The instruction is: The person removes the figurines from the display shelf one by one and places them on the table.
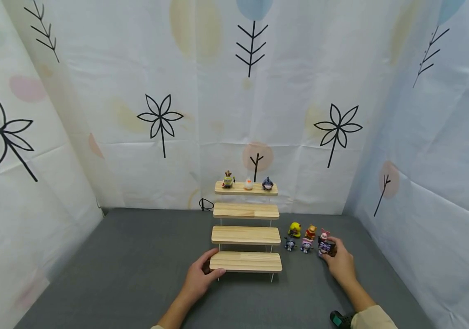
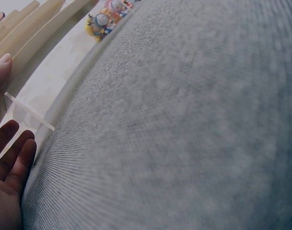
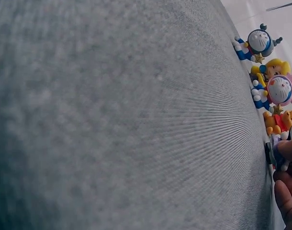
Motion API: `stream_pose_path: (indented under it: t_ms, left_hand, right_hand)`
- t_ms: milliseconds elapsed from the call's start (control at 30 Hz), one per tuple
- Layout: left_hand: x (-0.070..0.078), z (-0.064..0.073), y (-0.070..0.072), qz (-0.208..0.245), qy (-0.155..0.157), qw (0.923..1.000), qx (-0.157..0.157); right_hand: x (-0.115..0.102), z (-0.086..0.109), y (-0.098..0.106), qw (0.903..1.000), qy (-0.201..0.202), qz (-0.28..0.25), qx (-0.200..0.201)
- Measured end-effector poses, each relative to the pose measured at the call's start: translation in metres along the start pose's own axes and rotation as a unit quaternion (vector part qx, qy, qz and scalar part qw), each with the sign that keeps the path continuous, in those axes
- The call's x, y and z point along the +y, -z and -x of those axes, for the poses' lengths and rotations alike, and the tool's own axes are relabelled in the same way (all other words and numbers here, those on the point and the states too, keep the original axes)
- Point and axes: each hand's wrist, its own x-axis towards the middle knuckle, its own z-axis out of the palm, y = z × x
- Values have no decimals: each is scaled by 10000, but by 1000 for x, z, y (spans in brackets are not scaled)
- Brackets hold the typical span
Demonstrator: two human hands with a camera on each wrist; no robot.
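Observation:
A wooden shelf stand [image 1: 246,261] with several stepped boards stands on the grey table. My left hand [image 1: 199,275] grips the left end of its lowest board, thumb at the front edge; in the left wrist view the thumb [image 2: 1,72] lies against the wood and the other fingers are below. To the right of the stand, my right hand [image 1: 340,261] pinches a small purple-and-black figurine [image 1: 324,248] at table level. The fingers partly cover it. Beside it are a pink-eared figurine [image 1: 323,235], a pink-hooded cat figurine [image 1: 306,246] and a bear figurine [image 1: 310,231].
A yellow figurine [image 1: 295,229] and a grey-hooded cat figurine [image 1: 290,243] stand nearest the shelf. On the top board are a crowned green figurine [image 1: 228,179], a white duck figurine [image 1: 248,184] and a dark blue figurine [image 1: 267,184]. A black cable loop [image 1: 206,204] lies behind.

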Motion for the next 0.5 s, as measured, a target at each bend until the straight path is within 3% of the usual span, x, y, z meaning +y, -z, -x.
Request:
stream_pose_path:
  t_ms: [167,500]
  left_hand:
    - [13,3,2,-20,30,10000,-51]
    - [13,3,1,-43,3,10000,-32]
  right_hand:
    - [0,0,-1,9999,-106,-34,-40]
    - [2,-2,-2,9996,-188,-118,-181]
